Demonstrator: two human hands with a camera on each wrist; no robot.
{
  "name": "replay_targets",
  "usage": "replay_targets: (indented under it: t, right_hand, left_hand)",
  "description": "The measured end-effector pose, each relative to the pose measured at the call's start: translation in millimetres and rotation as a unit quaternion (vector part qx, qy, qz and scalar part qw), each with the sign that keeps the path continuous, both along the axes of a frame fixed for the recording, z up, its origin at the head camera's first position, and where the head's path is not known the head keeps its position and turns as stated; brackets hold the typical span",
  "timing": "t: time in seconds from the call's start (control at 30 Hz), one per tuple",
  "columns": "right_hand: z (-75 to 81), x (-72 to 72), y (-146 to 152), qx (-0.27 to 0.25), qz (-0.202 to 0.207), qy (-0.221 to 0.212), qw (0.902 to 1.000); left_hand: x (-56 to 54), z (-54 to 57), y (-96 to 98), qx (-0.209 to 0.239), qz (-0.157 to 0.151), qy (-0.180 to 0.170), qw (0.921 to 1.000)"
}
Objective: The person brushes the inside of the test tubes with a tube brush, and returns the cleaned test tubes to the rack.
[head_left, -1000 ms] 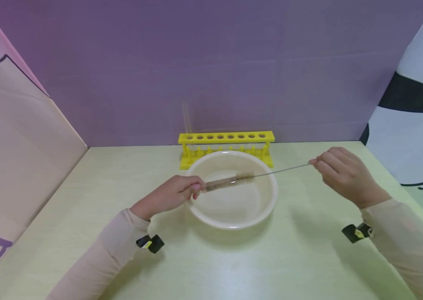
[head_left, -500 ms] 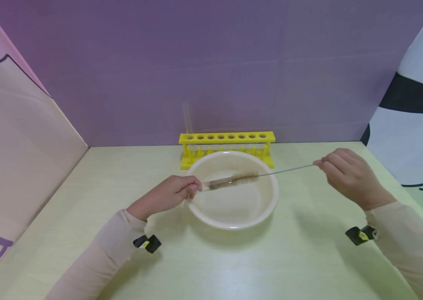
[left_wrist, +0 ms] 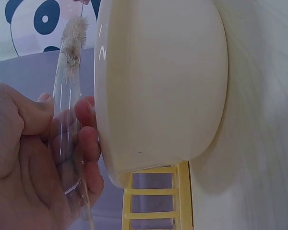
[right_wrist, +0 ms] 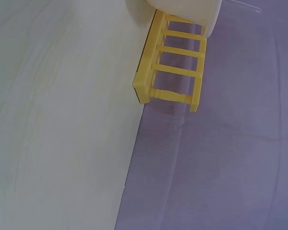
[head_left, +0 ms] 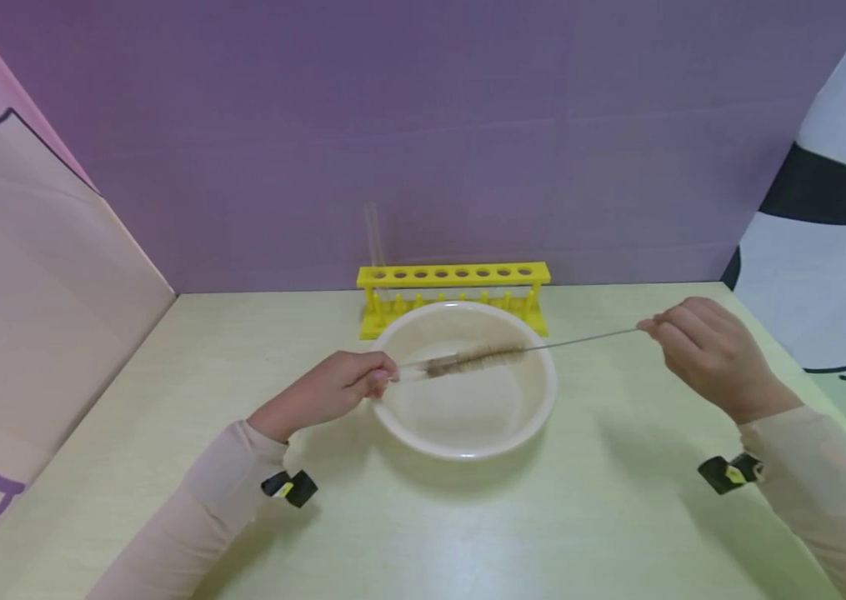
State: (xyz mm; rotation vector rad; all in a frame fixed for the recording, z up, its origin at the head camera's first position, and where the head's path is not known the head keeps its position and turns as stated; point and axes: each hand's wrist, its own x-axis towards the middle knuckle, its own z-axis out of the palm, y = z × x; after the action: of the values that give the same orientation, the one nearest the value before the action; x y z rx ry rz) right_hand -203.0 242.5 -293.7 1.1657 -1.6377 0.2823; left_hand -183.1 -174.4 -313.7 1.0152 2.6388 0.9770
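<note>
My left hand (head_left: 325,392) grips a clear glass test tube (left_wrist: 66,103), fingers curled round its lower part. Out of the tube's mouth comes a test tube brush (head_left: 498,357) with tan bristles; part of the bristles is inside the glass, the rest outside. At the far right, my right hand (head_left: 715,358) pinches the end of the brush's thin wire handle (head_left: 588,338). Tube and brush lie nearly level across the top of a cream basin (head_left: 460,454). The right wrist view shows neither the right hand nor the brush.
Behind the basin stands a yellow test tube rack (head_left: 460,273) with a row of holes. Another clear test tube (head_left: 373,233) stands upright in its left end. A purple backdrop (head_left: 430,142) rises at the table's far edge.
The right hand has moved right and the left hand slightly left. The brush has slid farther out of the tube, with more bristles now outside the glass.
</note>
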Motion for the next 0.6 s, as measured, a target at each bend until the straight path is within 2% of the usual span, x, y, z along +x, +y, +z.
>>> replay_targets:
  t: [0.2, 0.6]
  right_hand:
    - [-0.2, 0.5, -0.4, -0.022, 0.001, 0.005, 0.9998]
    - [-2.5, 2.0, 0.3, -0.033, -0.004, -0.002, 0.9994]
  left_hand:
    - [0.5, 0.2, -2.5, -0.004, 0.005, 0.001, 1.0]
    - [0.2, -3.0, -8.4, 0.002, 0.01, 0.017, 0.9998]
